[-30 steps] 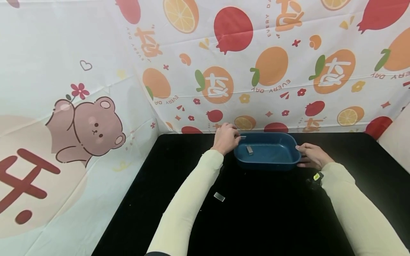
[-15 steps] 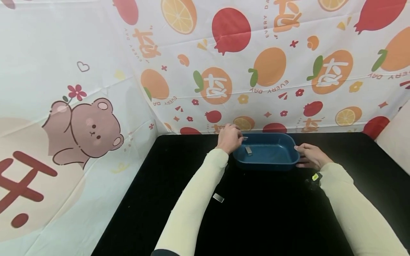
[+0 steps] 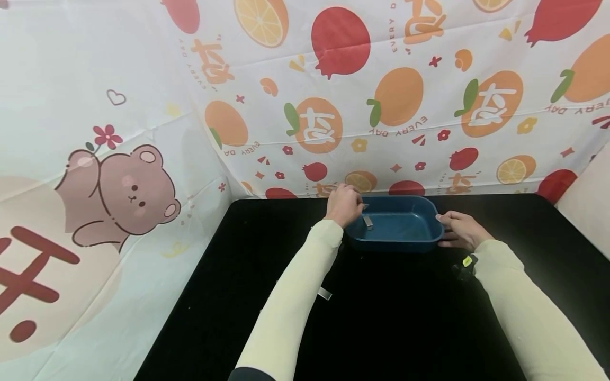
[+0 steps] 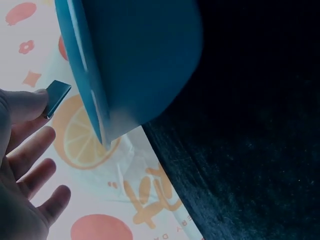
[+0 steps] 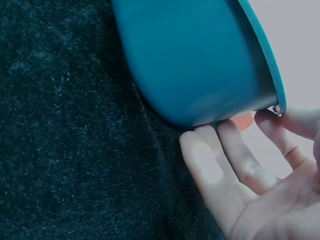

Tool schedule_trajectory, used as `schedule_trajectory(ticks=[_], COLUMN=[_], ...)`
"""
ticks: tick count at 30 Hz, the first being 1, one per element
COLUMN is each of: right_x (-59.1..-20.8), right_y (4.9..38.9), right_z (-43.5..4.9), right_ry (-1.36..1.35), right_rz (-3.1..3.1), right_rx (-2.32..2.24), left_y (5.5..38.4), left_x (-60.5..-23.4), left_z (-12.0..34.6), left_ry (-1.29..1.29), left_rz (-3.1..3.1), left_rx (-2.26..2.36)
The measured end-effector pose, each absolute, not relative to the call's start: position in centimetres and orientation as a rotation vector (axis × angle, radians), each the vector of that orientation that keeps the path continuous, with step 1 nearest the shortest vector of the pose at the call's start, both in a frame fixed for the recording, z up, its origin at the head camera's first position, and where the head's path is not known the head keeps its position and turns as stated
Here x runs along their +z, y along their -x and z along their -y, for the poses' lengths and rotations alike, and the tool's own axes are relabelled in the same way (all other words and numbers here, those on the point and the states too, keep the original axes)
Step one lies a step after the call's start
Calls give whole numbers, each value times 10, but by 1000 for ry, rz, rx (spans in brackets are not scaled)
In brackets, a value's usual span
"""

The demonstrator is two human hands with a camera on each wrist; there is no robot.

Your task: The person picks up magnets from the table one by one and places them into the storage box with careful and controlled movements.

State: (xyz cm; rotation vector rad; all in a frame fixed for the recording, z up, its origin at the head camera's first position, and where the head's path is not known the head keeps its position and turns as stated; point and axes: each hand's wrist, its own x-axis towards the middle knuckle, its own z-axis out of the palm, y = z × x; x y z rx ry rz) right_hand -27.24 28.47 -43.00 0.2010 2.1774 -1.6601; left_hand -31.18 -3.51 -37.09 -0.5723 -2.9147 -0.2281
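Note:
My left hand (image 3: pixel 344 205) is over the left end of a blue oblong plastic tub (image 3: pixel 405 226). Between thumb and forefinger it pinches a small flat silver-grey rectangular piece (image 4: pixel 58 96), while its other fingers lie loosely bent. A similar grey piece (image 3: pixel 368 223) lies on the tub's floor, towards the left. At the tub's opposite end, my right hand (image 3: pixel 464 230) grips the rim between thumb and forefinger. In the right wrist view its other fingertips (image 5: pixel 192 142) sit against the outer wall, low down.
The table has a black cloth top (image 3: pixel 405 317). Another small silver piece (image 3: pixel 325 293) lies on it, partly hidden behind the left sleeve (image 3: pixel 290 296). A fruit-print curtain (image 3: pixel 286 69) hangs right behind the tub, and a bear-print one (image 3: pixel 138 190) hangs on the left.
My left hand has shifted slightly right over the tub, still pinching its piece. The left sleeve now covers part of the piece on the table. The right hand keeps its grip on the rim.

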Motion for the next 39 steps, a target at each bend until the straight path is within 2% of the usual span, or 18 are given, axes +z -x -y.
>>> schedule_trajectory(ticks=[39], right_x=[-430], right_y=[272], right_z=[-283], right_ry=[-207], right_rz=[-2198], right_rx=[-1660], left_y=[316], left_x=[-384], left_z=[23], left_ry=[625], left_rz=[2931], left_rx=[-226])
